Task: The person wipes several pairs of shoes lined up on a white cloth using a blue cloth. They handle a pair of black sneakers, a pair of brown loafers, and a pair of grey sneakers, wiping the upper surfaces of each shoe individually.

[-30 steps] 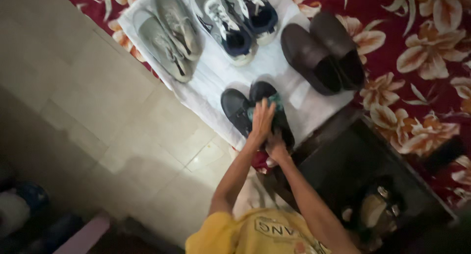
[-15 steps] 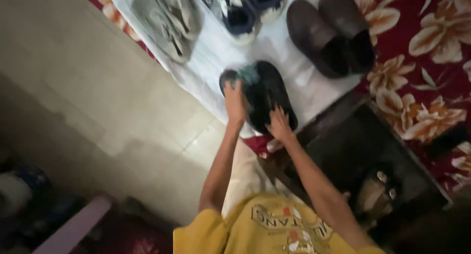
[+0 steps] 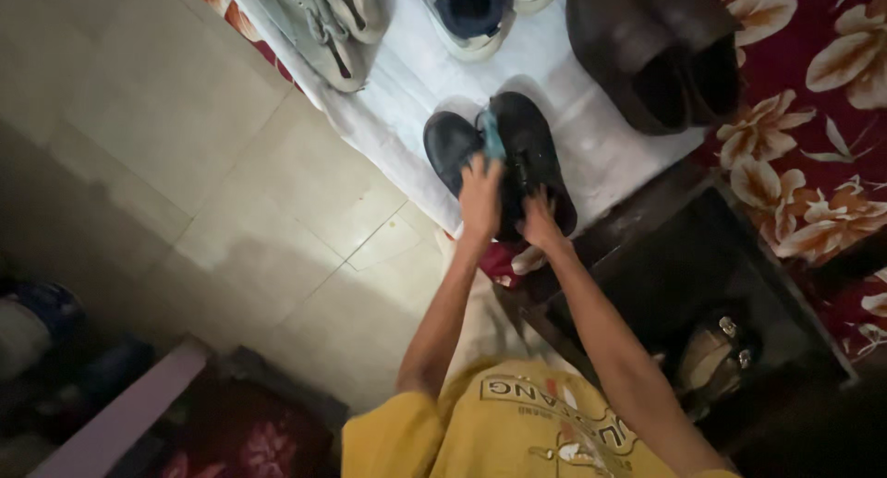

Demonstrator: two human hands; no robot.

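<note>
Both hands slid lower on the black shoes — left hand pinches a teal cloth, right hand rests flat, open; pressing hard could push them off the white sheet.

Before you a white cloth is spread over the tiled floor and a red flowered sheet; on it lie black shoes nearest, grey shoes far left, brown shoes far right
</note>
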